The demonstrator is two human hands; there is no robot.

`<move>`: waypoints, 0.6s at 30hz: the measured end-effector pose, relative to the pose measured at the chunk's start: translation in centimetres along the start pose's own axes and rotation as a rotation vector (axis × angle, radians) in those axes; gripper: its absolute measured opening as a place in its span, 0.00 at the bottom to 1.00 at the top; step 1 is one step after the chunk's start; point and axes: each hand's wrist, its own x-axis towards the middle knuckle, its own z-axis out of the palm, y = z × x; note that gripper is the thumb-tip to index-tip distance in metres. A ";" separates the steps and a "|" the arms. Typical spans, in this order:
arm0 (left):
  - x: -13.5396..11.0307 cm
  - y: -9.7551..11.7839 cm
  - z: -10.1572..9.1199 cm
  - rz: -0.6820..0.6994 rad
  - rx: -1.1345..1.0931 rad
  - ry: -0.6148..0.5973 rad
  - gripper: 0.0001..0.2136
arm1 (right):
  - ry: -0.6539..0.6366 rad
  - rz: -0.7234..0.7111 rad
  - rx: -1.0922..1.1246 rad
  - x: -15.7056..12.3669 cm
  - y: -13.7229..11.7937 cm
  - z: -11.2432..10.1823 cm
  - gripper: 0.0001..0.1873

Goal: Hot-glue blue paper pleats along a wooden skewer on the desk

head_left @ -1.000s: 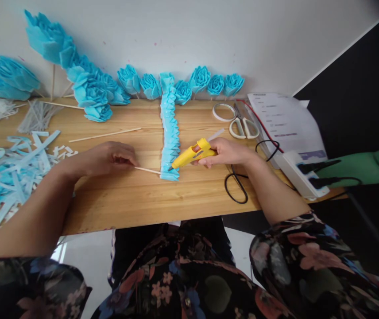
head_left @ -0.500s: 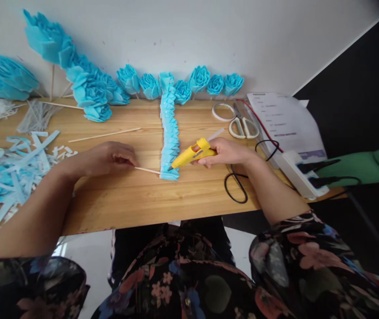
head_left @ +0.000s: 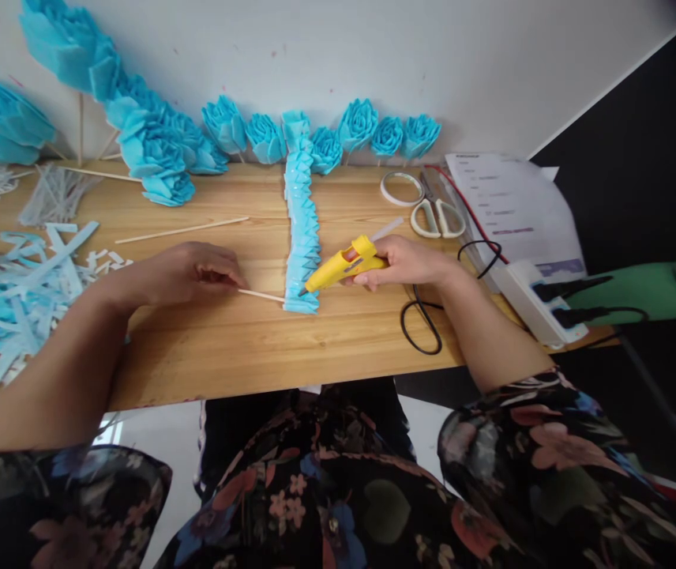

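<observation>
Head view: two bare hands over a wooden table (head_left: 219, 356), pleated blue strip (head_left: 303, 213) between them
L hand (head_left: 199, 273): fingertips pinched together on one end of a thin stick (head_left: 261, 295); other end meets strip's near end
R hand (head_left: 404, 261): wrapped round yellow glue gun (head_left: 341, 263), nozzle at strip's near end (touching or just above, can't tell)
Blue strip: lies lengthwise approx. mid-table, far end by the wall (head_left: 480, 87), in line w/ blue flowers (head_left: 358, 124)
Nozzle: prob. hot; a R wrist slip could scorch the strip or put glue on the wrong fold
Stick: may set crooked if L pinch loosens or rolls it
Cord (head_left: 421, 324): loops beside R forearm; a snag there could jerk the gun
Scraps (head_left: 18, 300): near L forearm, a sleeve sweep might drag bits into wet glue
</observation>
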 end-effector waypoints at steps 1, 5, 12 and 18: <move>0.0 0.0 0.0 0.005 -0.002 0.000 0.16 | -0.004 -0.003 0.003 0.0 0.0 0.0 0.28; -0.1 0.0 0.0 0.014 -0.001 0.012 0.17 | 0.001 -0.033 0.011 -0.4 -0.3 -0.1 0.26; 0.0 0.0 0.0 0.003 -0.017 0.009 0.16 | 0.033 -0.051 0.033 -1.1 -1.1 -0.3 0.25; 0.1 -0.4 0.1 -0.038 -0.040 -0.003 0.15 | -0.002 0.004 -0.061 -0.5 -0.4 -0.1 0.25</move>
